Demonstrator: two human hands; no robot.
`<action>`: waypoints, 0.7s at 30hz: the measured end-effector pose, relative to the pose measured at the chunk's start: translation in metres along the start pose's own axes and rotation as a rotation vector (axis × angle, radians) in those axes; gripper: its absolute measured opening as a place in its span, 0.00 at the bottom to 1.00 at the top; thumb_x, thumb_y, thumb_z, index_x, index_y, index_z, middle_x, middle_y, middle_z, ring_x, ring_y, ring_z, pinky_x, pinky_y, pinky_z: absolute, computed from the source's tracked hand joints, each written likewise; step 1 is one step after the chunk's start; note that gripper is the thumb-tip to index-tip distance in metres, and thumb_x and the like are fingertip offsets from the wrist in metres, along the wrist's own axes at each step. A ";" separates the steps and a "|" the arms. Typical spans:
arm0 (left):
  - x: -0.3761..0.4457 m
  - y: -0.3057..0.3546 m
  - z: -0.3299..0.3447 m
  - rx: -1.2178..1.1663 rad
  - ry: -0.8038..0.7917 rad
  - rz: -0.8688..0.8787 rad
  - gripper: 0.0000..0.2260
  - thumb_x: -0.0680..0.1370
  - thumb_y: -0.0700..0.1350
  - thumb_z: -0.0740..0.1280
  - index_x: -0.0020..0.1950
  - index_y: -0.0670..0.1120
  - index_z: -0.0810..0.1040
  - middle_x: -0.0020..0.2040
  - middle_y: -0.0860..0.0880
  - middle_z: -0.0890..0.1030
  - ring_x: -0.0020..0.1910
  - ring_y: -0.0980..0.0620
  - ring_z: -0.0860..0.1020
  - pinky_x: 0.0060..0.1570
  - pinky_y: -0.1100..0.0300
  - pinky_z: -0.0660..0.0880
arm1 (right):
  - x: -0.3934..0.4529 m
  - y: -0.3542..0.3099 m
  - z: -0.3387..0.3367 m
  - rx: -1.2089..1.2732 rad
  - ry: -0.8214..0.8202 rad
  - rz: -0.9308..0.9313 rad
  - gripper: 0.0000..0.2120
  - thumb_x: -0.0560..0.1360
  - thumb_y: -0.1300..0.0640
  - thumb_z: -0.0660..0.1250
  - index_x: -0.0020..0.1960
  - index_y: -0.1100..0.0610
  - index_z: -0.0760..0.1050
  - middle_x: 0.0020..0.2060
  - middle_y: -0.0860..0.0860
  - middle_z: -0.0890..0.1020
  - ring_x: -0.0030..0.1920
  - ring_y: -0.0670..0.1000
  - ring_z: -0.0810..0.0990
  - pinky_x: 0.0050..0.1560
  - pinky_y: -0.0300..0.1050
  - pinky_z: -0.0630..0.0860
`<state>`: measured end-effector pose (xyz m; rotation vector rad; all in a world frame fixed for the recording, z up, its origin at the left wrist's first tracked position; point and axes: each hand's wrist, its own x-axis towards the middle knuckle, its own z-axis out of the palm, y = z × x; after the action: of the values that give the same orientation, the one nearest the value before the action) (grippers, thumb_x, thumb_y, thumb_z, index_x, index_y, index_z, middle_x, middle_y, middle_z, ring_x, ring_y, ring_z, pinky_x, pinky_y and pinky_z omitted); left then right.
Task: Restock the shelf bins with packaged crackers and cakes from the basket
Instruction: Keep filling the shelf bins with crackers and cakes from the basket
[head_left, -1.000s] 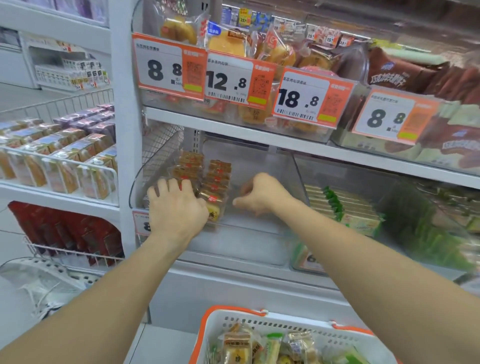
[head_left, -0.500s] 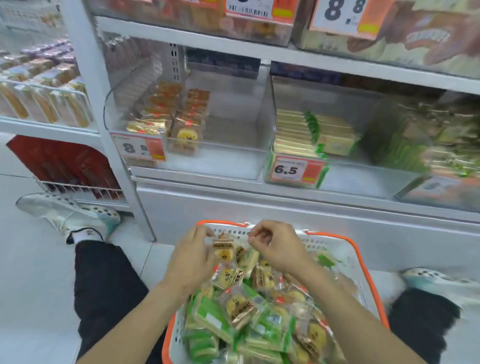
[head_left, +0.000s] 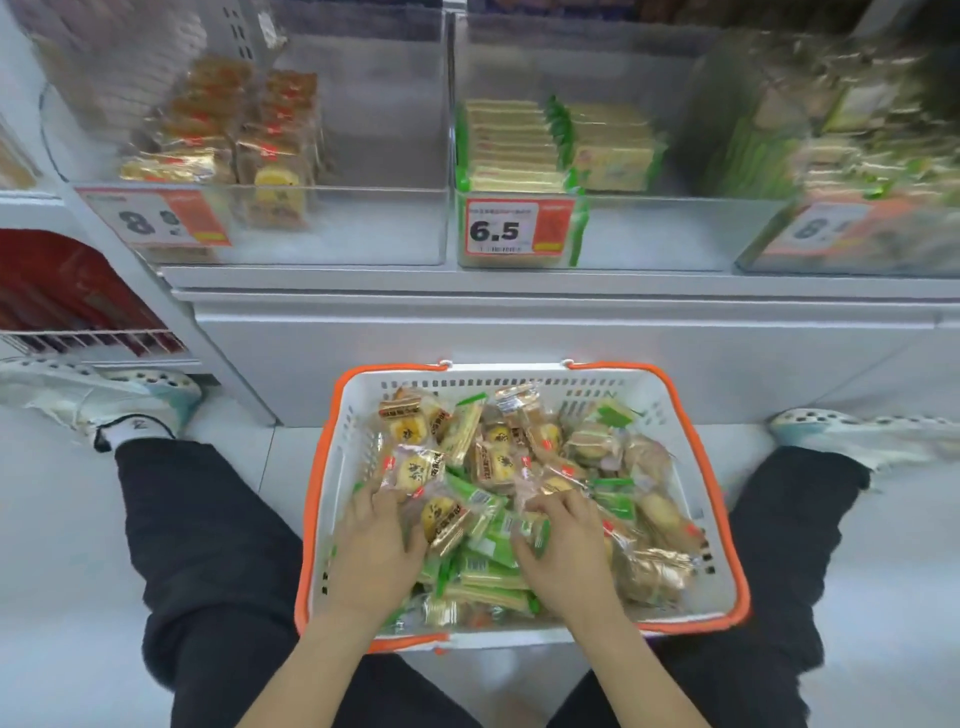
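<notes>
White metal shelf unit (head_left: 519, 322), upper half of frame: carries clear bins side by side.

Clear plastic bin at upper left (head_left: 363, 228), orange-and-white price tag on its front: two short rows of round yellow cakes in clear wrappers with red labels (head_left: 270, 171) at its left side; right side and front bare. Judged the bin most in need of stock.

Clear plastic bin at upper centre (head_left: 649, 228), tag reading 6.5: flat cracker packs with green ends (head_left: 511, 145) in rows at the left.

Clear bin at upper right (head_left: 857, 208): blurred; contents cannot be told apart.

White plastic basket with orange rim (head_left: 691, 415), lower centre, on the floor between the person's knees: heaped with mixed packs, round yellow cakes toward the top and left, green cracker packs (head_left: 488, 545) in the middle.

Left hand (head_left: 376, 545), lower centre-left: down among the packs, fingers curled round a yellow cake pack (head_left: 441, 517).

Right hand (head_left: 563, 545), lower centre-right: fingers bent into the heap; whether it has hold of a pack cannot be told.

Handling note, as a judgement: gather only one kind per trip, several matching packs stacked flat with labels aligned, gripped by the edges so the cakes are not crushed; match the kind to its bin before lifting.
</notes>
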<state>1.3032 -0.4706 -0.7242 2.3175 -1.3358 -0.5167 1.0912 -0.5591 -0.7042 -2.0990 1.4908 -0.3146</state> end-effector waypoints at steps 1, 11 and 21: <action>-0.002 0.001 0.000 0.002 0.000 -0.005 0.14 0.79 0.50 0.65 0.64 0.50 0.72 0.71 0.49 0.67 0.72 0.48 0.64 0.69 0.47 0.70 | -0.004 0.004 0.000 -0.051 -0.033 0.014 0.18 0.71 0.42 0.71 0.59 0.46 0.76 0.54 0.44 0.71 0.59 0.49 0.68 0.62 0.49 0.67; -0.024 0.045 -0.015 -0.216 0.240 -0.023 0.07 0.76 0.39 0.69 0.52 0.49 0.78 0.60 0.51 0.72 0.63 0.51 0.71 0.61 0.55 0.69 | -0.005 -0.005 -0.014 -0.062 -0.090 0.071 0.15 0.71 0.44 0.74 0.55 0.46 0.76 0.58 0.42 0.70 0.59 0.46 0.66 0.64 0.45 0.66; -0.034 0.098 -0.038 -0.869 -0.247 -0.410 0.06 0.82 0.43 0.63 0.55 0.41 0.76 0.37 0.43 0.82 0.26 0.45 0.75 0.21 0.57 0.68 | -0.013 -0.022 -0.074 0.845 0.064 0.200 0.15 0.69 0.54 0.79 0.53 0.51 0.80 0.47 0.46 0.85 0.50 0.44 0.82 0.54 0.39 0.78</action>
<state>1.2357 -0.4787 -0.6367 1.7864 -0.5102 -1.2503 1.0690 -0.5631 -0.6294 -1.2702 1.2681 -0.7798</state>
